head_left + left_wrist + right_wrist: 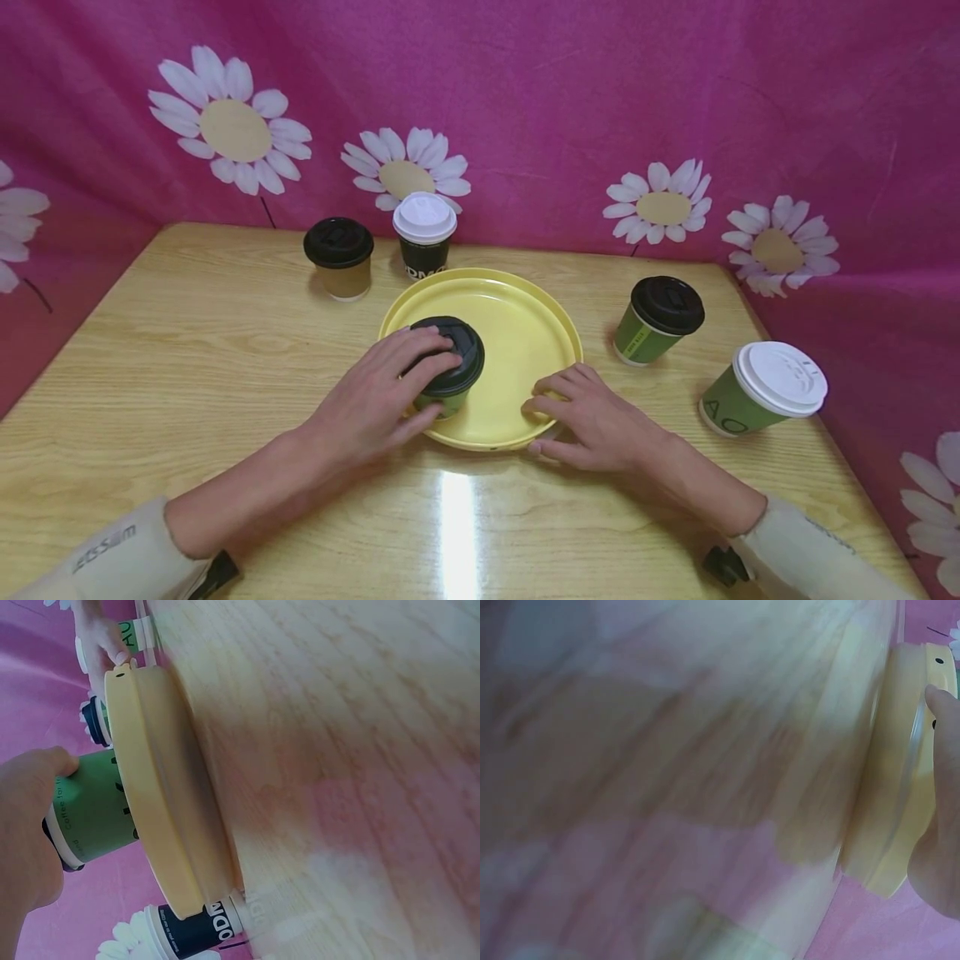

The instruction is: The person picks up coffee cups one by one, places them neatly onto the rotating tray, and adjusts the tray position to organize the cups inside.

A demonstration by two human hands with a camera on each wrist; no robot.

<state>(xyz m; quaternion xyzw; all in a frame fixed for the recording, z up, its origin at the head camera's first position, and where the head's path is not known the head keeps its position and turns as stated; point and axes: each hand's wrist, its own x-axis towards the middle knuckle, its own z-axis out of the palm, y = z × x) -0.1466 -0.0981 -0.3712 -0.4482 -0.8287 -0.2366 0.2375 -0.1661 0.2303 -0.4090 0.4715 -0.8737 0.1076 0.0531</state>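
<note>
A green paper coffee cup (94,806) with a black lid (468,358) is at the left side of a round yellow tray (517,333). My left hand (378,387) holds this cup, fingers over the lid and thumb low on its near side. In the left wrist view the cup's base is hidden behind the tray's wall (161,802). With my right hand (588,417) I pinch the tray's near right rim, thumb outside and fingers over the inner side. The right wrist view shows that thumb (934,697) against the outer wall.
Behind the tray stand a brown cup with a black lid (341,258) and a black cup with a white lid (425,233). To the right are a green black-lidded cup (656,321) and a green white-lidded cup (757,392). A pink flowered cloth (525,108) hangs behind the wooden table (187,375).
</note>
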